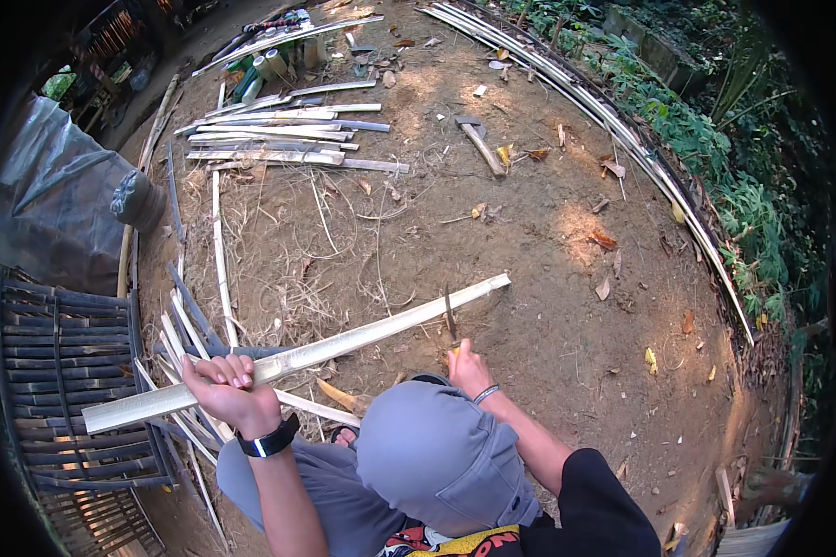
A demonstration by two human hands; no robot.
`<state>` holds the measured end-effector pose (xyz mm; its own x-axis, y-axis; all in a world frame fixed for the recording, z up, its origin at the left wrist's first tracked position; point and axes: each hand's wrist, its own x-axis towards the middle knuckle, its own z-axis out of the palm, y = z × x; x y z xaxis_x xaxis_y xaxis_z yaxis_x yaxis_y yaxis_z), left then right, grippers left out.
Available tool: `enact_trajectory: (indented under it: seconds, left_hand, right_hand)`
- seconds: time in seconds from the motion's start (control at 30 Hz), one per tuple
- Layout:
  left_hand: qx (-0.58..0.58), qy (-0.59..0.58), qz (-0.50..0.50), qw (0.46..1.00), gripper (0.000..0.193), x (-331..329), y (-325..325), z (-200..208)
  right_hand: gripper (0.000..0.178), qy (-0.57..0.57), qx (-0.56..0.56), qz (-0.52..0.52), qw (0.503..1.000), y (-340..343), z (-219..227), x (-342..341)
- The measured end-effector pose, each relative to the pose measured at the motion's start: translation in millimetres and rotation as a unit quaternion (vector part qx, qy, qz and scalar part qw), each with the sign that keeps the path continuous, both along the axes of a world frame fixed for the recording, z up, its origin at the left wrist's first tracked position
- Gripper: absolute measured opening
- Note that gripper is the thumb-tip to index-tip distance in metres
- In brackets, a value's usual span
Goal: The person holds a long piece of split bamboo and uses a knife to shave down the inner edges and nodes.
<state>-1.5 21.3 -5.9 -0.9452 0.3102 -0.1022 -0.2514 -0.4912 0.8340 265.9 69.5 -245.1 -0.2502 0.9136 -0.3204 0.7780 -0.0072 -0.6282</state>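
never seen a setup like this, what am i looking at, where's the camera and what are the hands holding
There's no machine doing the work: these are a person's two bare hands. The single picture comes from a camera worn on their head, looking down; its wide fisheye lens bends straight edges. The left hand holds a long pale strip, probably bamboo. The right hand holds a knife, its blade crossing the strip in view; whether they touch is unclear. Farther off on the brown ground lie a pile of strips and a wooden-handled tool.
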Motion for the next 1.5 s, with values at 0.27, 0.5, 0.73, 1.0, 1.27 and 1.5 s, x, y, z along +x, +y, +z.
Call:
enact_trajectory:
  seconds: [0.27, 0.5, 0.73, 1.0, 1.27, 1.5]
  left_hand:
    - [0.002, 0.000, -0.018, 1.000, 0.049, -2.7, 1.0, -5.0]
    - [-0.008, -0.009, 0.000, 1.000, 0.048, -2.1, 3.5, -5.4]
    - [0.015, -0.010, -0.008, 1.000, 0.047, -4.6, -0.7, -6.5]
    - [0.002, -0.019, -0.013, 1.000, 0.047, -3.5, -1.8, -6.3]
    - [0.016, -0.014, -0.019, 1.000, 0.047, -0.6, -5.6, -7.4]
    - [0.011, -0.007, -0.024, 1.000, 0.048, 7.7, -2.0, -1.3]
  right_hand:
    - [0.030, -0.035, 0.008, -0.123, 0.992, 31.8, -61.7, 36.7]
    - [0.028, 0.039, 0.020, 0.033, 0.998, -19.4, -6.6, -20.8]
    - [0.028, 0.004, 0.032, -0.047, 0.998, 26.4, -27.5, 12.9]
    - [0.026, 0.006, 0.112, 0.012, 0.994, 13.9, -15.6, -13.0]
    - [0.027, 0.023, 0.046, 0.017, 0.999, 9.6, 1.1, -11.9]
    - [0.032, -0.034, 0.061, -0.142, 0.987, 58.8, -75.8, 36.0]
